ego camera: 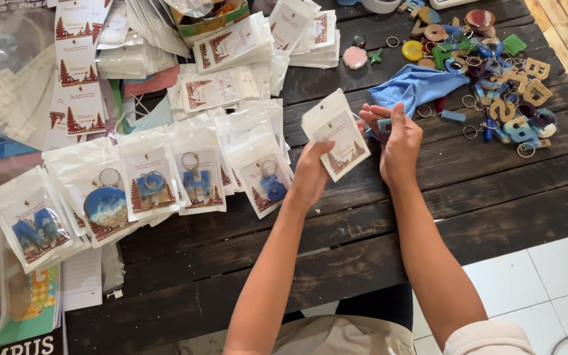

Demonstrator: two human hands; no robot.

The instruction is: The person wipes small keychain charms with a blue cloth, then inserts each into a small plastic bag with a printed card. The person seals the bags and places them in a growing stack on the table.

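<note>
Mid-table (363, 217), the left hand (311, 172) pinches a clear pouch (336, 133) upright; the right hand (399, 141), fingers curled, grips a small blue keychain piece (384, 125).

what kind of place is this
Probably a small craft or souvenir packing bench: a dark wooden plank table holds a heap of loose colourful letter-shaped keyrings and rows of clear plastic pouches with keyrings on printed cards. The left hand holds one empty pouch.

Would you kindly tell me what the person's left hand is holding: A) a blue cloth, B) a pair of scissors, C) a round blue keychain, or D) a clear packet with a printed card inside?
D: the left hand grips the clear packet by its lower edge, above the dark wooden table.
</note>
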